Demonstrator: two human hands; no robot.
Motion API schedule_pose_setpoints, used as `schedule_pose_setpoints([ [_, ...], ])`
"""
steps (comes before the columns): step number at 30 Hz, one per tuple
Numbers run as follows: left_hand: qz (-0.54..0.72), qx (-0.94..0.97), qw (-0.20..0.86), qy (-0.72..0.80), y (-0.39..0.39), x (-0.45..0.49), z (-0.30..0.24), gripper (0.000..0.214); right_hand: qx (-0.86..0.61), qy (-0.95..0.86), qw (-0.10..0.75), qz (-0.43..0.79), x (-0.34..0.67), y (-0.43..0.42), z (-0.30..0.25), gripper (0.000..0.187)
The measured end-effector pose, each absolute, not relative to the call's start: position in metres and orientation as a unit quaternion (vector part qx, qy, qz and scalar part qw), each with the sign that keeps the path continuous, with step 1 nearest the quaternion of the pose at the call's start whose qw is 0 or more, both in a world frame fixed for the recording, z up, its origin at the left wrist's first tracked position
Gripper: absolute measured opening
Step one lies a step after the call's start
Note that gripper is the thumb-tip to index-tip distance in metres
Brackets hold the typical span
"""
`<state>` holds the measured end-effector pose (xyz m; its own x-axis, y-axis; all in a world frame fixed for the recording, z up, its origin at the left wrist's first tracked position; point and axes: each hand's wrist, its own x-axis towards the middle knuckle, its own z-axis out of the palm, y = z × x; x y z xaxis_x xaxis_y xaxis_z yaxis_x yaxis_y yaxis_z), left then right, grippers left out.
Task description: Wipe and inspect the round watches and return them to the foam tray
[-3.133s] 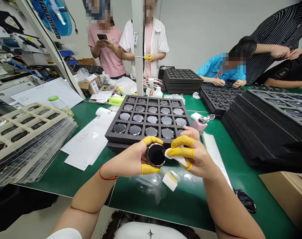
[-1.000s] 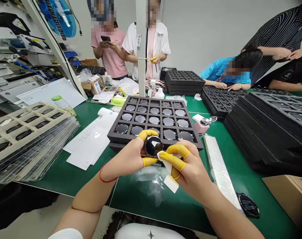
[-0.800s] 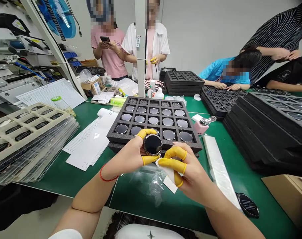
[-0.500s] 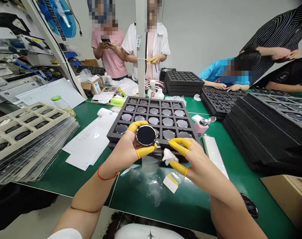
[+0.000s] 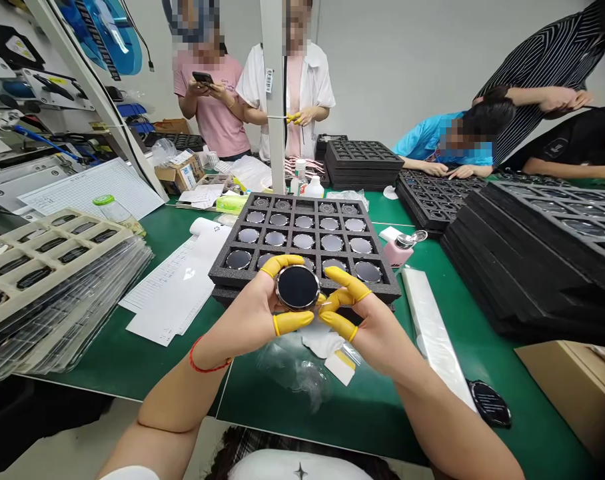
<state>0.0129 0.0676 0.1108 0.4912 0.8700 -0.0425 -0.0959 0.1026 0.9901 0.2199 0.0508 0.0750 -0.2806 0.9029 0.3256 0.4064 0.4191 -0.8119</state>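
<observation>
My left hand point(image 5: 255, 313), with yellow finger cots, pinches a round black watch face point(image 5: 297, 287) by its silver rim, dark glass toward me. My right hand point(image 5: 367, 327), also in yellow cots, closes its fingertips on the right edge of the same piece. A white wiping cloth point(image 5: 320, 341) lies on the green mat just below both hands, beside crumpled clear film point(image 5: 292, 367) and a small white-and-yellow tab point(image 5: 340, 365). Right behind my hands stands a black foam tray point(image 5: 232, 240) with round faces in its cells.
Stacked clear blister trays point(image 5: 57, 280) and paper sheets point(image 5: 182, 280) lie on the left. A pink pump bottle point(image 5: 400, 248) and a white strip point(image 5: 432, 327) lie on the right, with tall black foam stacks point(image 5: 532, 267) beyond. A cardboard box point(image 5: 572, 387) sits near right. Several people stand or lean at the far side.
The white cloth has left my right fingers and now lies on the mat. My right hand has come in to grip the watch face's edge beside my left hand.
</observation>
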Motion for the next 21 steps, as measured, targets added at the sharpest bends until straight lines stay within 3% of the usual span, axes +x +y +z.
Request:
schedule_pose_setpoints([
  [3,0.362,0.556,0.66,0.353,0.0678,0.0144,0.1116,0.059,-0.445,-0.758,0.42,0.225,0.2194,0.0485,0.0756,0.046],
  [10,0.363,0.574,0.637,0.366,0.0717,0.0146,0.1109,0.06,-0.428,-0.801,0.412,0.073,0.2164,0.048,0.0809,0.011],
  [21,0.378,0.57,0.627,0.371,0.0759,0.0153,0.1094,0.057,-0.42,-0.815,0.399,0.002,0.2136,0.0448,0.0765,0.015],
])
